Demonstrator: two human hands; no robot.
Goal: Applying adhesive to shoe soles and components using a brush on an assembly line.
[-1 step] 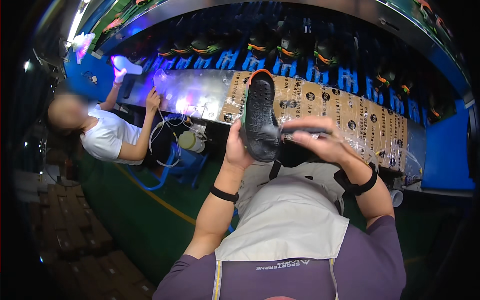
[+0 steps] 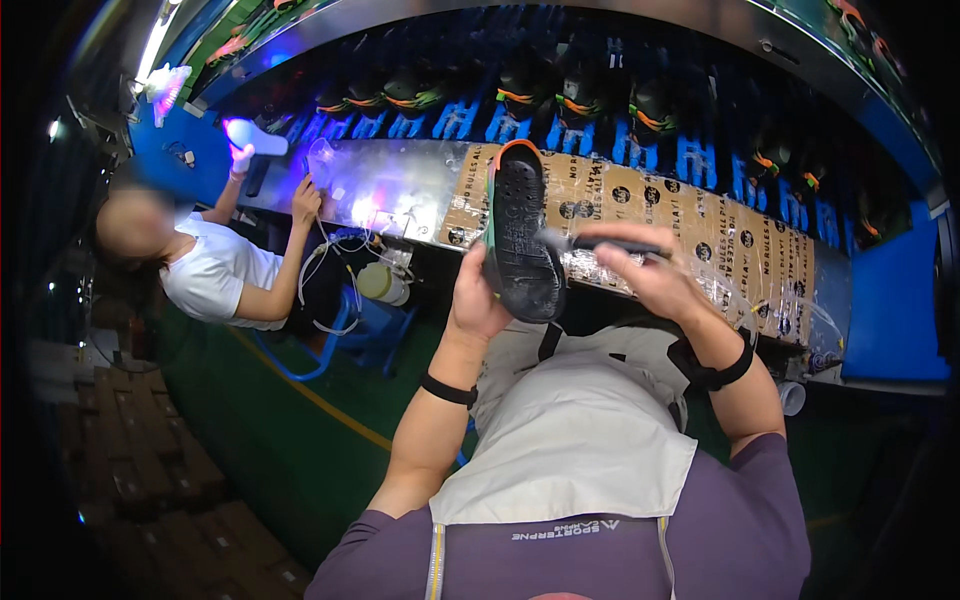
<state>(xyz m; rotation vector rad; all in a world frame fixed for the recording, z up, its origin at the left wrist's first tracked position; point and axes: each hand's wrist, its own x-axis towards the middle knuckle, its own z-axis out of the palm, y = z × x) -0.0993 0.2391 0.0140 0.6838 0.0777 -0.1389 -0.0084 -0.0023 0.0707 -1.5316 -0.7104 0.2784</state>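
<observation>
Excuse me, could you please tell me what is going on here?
The wearer's left hand holds a black shoe sole with an orange-rimmed end, its patterned face up. The right hand grips a dark-handled, brush-like tool, its pale tip at the sole's right side. Beyond is a cardboard-covered bench, with dark shoes on blue holders behind it. To the left, a co-worker holds a pale object.
</observation>
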